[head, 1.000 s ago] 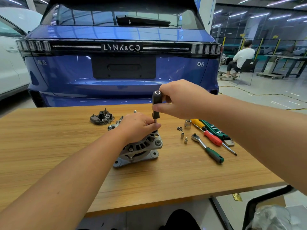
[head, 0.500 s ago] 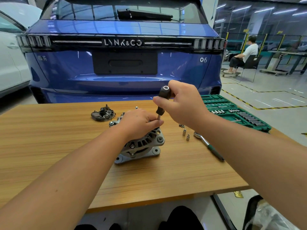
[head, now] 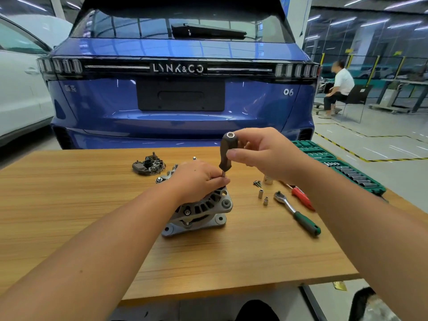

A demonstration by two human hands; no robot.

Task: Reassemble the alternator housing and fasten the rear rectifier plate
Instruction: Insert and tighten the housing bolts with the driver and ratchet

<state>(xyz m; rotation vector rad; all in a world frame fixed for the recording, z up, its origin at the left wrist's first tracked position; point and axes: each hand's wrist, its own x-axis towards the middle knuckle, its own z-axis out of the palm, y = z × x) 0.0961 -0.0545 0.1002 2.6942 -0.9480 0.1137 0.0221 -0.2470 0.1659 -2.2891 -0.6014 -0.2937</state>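
I see the alternator housing (head: 199,212) sitting near the middle of the tabletop (head: 69,216), its ribbed grey casting facing me with mounting ears along its near side. My left hand (head: 199,179) lies on top of it with the fingers curled down over the upper rim, and the fingertips meet the thin steel shaft of a driver there; whether they pinch the shaft or only steady it I cannot tell. My right hand (head: 261,154) grips the dark handle of that nut driver (head: 228,151) between thumb and curled fingers, holding it nearly upright with its metal-capped end on top and its tip down at the housing's upper edge.

Toward the far edge of the tabletop, behind my left hand, lies the rear rectifier plate (head: 149,164), dark and separate from the housing. A single bolt (head: 194,158) stands just beyond it to the right. Right of the housing I see two small sockets (head: 263,197), a few loose screws (head: 257,183), a ratchet (head: 297,213) with a green grip, and a red-handled screwdriver (head: 301,198) partly under my right forearm. A green socket set case (head: 342,167) lies open at the right edge.

Beyond the tabletop stands a blue car (head: 180,93), its rear toward me.
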